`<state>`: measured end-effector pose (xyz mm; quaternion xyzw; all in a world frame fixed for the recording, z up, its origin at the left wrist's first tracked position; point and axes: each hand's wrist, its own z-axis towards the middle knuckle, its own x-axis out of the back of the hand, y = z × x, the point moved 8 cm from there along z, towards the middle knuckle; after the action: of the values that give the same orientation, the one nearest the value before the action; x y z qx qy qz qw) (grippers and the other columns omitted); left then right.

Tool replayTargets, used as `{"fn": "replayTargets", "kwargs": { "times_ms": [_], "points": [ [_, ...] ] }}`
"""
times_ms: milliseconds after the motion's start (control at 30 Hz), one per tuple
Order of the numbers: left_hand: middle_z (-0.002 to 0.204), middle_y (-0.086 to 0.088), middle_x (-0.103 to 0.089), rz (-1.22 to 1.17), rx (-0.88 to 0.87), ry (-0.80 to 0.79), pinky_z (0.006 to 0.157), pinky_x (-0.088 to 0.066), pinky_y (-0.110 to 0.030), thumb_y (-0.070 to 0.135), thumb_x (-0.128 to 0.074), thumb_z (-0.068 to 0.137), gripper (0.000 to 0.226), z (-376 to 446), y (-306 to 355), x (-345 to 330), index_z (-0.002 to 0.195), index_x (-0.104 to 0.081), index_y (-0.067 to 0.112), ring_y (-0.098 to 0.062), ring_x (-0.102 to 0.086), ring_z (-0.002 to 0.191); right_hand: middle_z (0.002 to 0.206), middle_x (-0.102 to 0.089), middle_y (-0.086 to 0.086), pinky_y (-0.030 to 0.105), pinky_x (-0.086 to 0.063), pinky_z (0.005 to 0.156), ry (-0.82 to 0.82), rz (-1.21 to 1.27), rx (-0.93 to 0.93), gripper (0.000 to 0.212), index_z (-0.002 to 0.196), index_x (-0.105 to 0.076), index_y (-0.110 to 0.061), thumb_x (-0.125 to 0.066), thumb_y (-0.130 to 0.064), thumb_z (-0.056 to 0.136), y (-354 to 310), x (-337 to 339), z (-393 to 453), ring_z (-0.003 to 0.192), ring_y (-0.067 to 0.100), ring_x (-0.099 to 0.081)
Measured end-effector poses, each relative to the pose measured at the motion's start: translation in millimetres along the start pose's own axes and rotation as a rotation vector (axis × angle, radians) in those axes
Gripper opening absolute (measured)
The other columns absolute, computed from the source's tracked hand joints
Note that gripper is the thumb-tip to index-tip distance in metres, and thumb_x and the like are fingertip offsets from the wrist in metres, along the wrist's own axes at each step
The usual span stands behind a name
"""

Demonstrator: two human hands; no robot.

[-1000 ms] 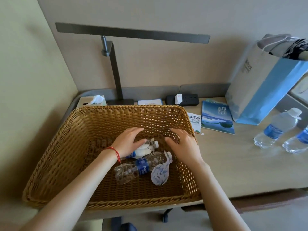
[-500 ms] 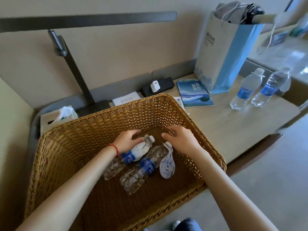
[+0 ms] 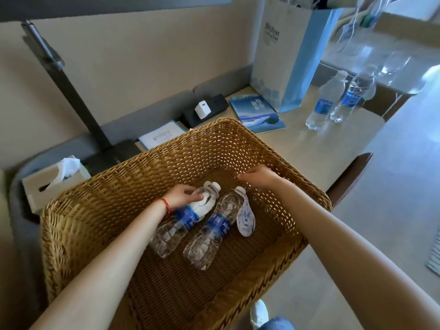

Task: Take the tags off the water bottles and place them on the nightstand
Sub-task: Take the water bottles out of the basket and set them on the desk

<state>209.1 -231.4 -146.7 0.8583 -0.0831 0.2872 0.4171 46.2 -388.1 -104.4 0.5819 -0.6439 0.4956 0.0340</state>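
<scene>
Two clear water bottles with blue labels lie side by side in a wicker basket [image 3: 71, 225]. My left hand [image 3: 182, 196] grips the left bottle [image 3: 183, 220] near its neck, over its white paper tag. The right bottle [image 3: 214, 231] has a white tag [image 3: 245, 220] hanging from its neck and lying flat beside it. My right hand [image 3: 258, 176] hovers with curled fingers just beyond that bottle's cap, near the basket's far right wall, holding nothing. Two more bottles [image 3: 332, 103] stand upright on the desk [image 3: 316, 148] at the far right.
On the desk behind the basket sit a tissue box [image 3: 51, 184], a lamp post [image 3: 69, 91] on a dark base, a white card, a power strip with a charger [image 3: 204, 109], a blue booklet [image 3: 258, 113] and a paper bag [image 3: 292, 53].
The camera has swung down and to the right. My left hand has closed tighter on the left bottle's neck. My right hand has lifted slightly away from the right bottle's cap.
</scene>
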Motion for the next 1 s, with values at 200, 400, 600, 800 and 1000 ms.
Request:
{"fn": "replayTargets", "kwargs": {
  "times_ms": [200,400,600,800,1000],
  "points": [
    [0.136,-0.014,-0.050,-0.047,0.075,-0.089,0.104,-0.036,-0.039,0.038,-0.067,0.079,0.061,6,-13,-6,0.129,-0.048,0.008,-0.026,-0.048,0.122,0.128,-0.050,0.017,0.036,-0.045,0.078,-0.048,0.023,-0.107,0.052,0.129,-0.038,-0.005,-0.056,-0.033,0.089,5,-17,15,0.108,0.030,-0.054],
    [0.133,-0.015,-0.052,-0.106,0.107,-0.154,0.104,-0.040,-0.041,0.036,-0.069,0.076,0.066,8,-21,-10,0.131,-0.046,0.007,-0.026,-0.051,0.119,0.131,-0.050,0.017,0.030,-0.049,0.069,-0.141,-0.038,-0.144,0.039,0.125,-0.044,-0.004,-0.050,-0.025,0.094,12,-34,24,0.109,0.032,-0.057],
    [0.134,-0.014,-0.052,-0.071,0.109,-0.162,0.103,-0.039,-0.040,0.040,-0.072,0.072,0.072,15,-24,-13,0.130,-0.046,0.008,-0.026,-0.050,0.120,0.126,-0.054,0.017,0.027,-0.050,0.068,-0.172,0.031,-0.183,0.031,0.119,-0.050,-0.004,-0.053,-0.019,0.092,20,-42,30,0.109,0.030,-0.057],
    [0.137,-0.013,-0.049,-0.018,0.090,-0.122,0.103,-0.035,-0.035,0.042,-0.077,0.067,0.081,18,-26,-19,0.131,-0.043,0.008,-0.025,-0.047,0.123,0.122,-0.054,0.014,0.026,-0.049,0.060,-0.163,0.113,-0.194,0.028,0.111,-0.052,-0.007,-0.059,-0.020,0.088,23,-45,35,0.102,0.026,-0.056],
    [0.134,-0.012,-0.051,-0.022,0.039,-0.047,0.094,-0.039,-0.030,0.038,-0.079,0.065,0.080,18,-22,-19,0.129,-0.046,0.005,-0.020,-0.051,0.113,0.117,-0.057,0.011,0.029,-0.051,0.067,-0.136,0.166,-0.214,0.014,0.083,-0.051,-0.015,-0.064,-0.017,0.084,27,-46,39,0.094,0.022,-0.055]
  ]
}}
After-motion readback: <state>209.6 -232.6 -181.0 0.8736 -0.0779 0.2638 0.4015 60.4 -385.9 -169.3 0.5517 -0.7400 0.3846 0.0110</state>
